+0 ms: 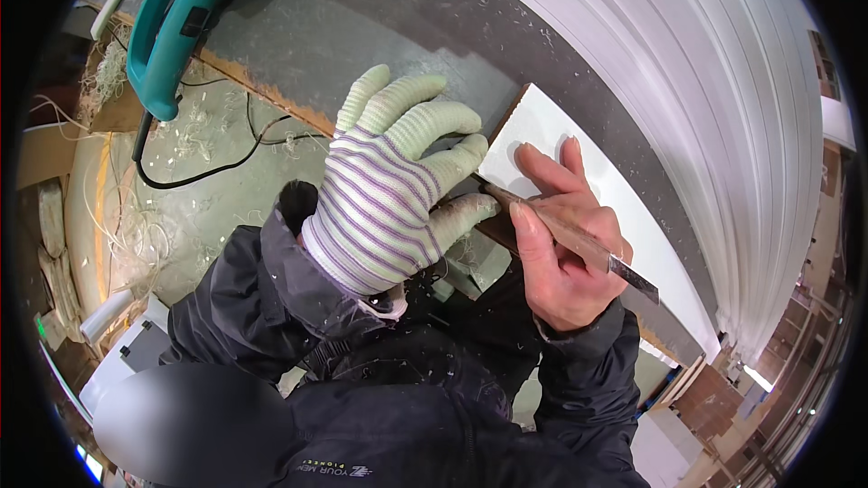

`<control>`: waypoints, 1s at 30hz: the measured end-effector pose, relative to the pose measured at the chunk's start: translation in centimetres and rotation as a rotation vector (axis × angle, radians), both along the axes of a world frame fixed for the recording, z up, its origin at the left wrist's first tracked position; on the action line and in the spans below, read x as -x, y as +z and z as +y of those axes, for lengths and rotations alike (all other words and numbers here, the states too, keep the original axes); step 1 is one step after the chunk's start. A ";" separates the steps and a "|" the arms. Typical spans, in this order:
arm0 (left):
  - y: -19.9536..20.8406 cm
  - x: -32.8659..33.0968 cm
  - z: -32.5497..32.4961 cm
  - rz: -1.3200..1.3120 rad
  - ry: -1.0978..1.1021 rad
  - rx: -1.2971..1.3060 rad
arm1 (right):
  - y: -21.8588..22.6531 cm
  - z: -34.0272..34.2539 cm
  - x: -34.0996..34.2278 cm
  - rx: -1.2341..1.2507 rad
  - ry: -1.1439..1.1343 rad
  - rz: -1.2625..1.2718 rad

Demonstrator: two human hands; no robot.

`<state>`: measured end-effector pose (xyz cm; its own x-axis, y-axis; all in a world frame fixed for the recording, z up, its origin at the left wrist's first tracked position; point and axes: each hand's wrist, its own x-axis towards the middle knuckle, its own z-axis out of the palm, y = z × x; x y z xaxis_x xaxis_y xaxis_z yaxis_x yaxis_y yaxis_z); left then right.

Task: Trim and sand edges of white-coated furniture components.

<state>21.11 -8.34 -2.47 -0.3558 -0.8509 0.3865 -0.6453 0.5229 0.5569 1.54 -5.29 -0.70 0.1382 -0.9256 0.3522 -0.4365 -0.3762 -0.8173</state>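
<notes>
My left hand (pixel 398 176) wears a pale knit glove with purple stripes. Its fingers are spread and slightly curled, beside the corner of a long white strip (pixel 624 190). Thumb and forefinger are apart there, close to the end of the tool. Bare, my right hand (pixel 570 253) is closed around a flat, brown, knife-like tool (pixel 583 239), thumb on top. The tool's dark metal, slanted end (pixel 633 278) points down to the right. Two right fingertips reach over the white strip, which lies along the grey bench (pixel 362 27) edge.
A teal power tool (pixel 172 36) sits at the bench's upper left, its black cord (pixel 194 183) hanging down. Long white profiles (pixel 669 63) are stacked across the far right. Pale shavings and strands litter the floor (pixel 194 226). The bench edge (pixel 262 86) looks chipped.
</notes>
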 end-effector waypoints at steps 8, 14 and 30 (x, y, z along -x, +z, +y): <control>-0.5 0.0 -0.1 -0.027 -0.022 0.025 | 0.0 0.0 0.4 -0.015 0.010 -0.016; -0.3 0.0 0.0 -0.027 -0.008 0.044 | -0.3 0.2 0.5 -0.013 0.066 0.004; 0.8 0.8 0.7 -0.121 -0.634 -0.028 | 0.3 11.0 7.1 -0.184 -0.273 -0.525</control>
<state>20.29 -7.68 -1.66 -0.8325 -0.4704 0.2928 -0.2752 0.8097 0.5183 -5.60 5.69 -0.38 -0.2607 -0.9552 0.1399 -0.0186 -0.1399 -0.9900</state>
